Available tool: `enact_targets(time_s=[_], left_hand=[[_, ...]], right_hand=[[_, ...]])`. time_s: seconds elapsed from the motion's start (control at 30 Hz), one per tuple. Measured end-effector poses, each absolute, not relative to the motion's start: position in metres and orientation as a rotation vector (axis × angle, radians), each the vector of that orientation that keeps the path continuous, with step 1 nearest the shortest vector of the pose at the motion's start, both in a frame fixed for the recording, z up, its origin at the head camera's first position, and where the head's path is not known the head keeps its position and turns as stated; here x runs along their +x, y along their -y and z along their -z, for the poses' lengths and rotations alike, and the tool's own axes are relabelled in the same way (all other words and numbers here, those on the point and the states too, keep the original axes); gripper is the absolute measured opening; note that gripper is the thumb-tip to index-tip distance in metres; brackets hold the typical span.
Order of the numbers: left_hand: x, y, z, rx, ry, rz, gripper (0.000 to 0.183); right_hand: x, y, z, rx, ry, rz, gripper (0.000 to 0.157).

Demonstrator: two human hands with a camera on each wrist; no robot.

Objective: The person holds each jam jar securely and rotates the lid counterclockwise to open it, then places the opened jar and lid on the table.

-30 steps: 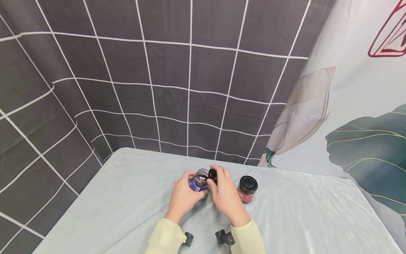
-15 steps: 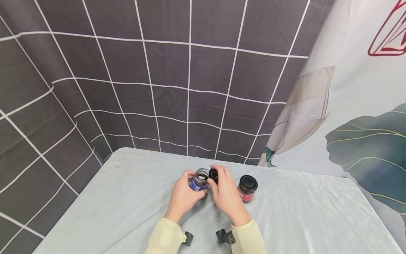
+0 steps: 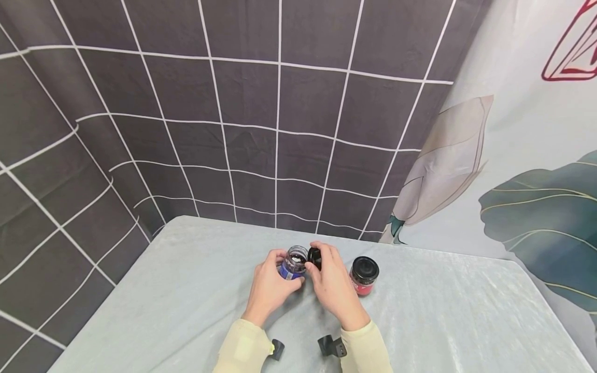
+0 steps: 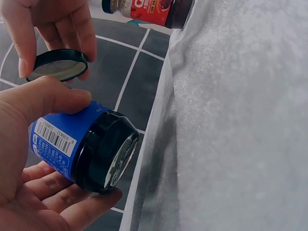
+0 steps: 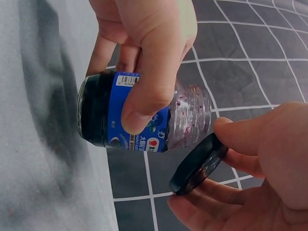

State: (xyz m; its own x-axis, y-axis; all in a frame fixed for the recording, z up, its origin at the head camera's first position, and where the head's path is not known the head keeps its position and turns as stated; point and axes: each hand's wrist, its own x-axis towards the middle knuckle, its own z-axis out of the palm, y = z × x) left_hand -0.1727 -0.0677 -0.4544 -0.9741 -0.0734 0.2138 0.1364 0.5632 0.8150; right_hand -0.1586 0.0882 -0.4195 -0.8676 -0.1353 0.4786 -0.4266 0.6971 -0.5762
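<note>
A glass jar with a blue label and dark contents is held by my left hand, thumb on one side and fingers on the other. Its mouth is uncovered, and in the left wrist view the jar appears lifted off the cloth. My right hand pinches a black jar lid by its rim, just right of the jar's mouth. In the right wrist view the lid is tilted and apart from the jar's neck.
A second jar, with a red label and its black lid on, stands on the cloth-covered table right of my right hand. Behind the table hangs a dark grey cloth with white grid lines. A leaf-patterned curtain hangs at the right.
Both hands keep their holds on the jar and the lid and stay almost in place. The red-labelled jar stands where it was.
</note>
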Motion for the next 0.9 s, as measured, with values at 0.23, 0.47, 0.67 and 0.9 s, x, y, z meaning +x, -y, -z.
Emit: enact_targets(time_s=[0.23,0.47,0.67,0.9], left_hand=[[-0.1727,0.0675,0.4545,-0.054,2.568,1.368,0.061],[-0.1737,0.0679,0.4554,-0.066,2.567,1.374,0.063],[-0.1741,0.0683,0.4569,-0.075,2.565,1.368,0.065],[-0.1754,0.0702,0.4603,-0.082,2.554,1.35,0.067]], right_hand=[[-0.1587,-0.0893,0.4194,0.439,2.507,-0.989,0.039],[-0.1597,-0.089,0.4193,0.43,2.52,-0.995,0.04],[-0.159,-0.0901,0.4192,0.423,2.528,-0.992,0.04],[-0.1595,-0.0908,0.42,0.421,2.53,-0.986,0.042]])
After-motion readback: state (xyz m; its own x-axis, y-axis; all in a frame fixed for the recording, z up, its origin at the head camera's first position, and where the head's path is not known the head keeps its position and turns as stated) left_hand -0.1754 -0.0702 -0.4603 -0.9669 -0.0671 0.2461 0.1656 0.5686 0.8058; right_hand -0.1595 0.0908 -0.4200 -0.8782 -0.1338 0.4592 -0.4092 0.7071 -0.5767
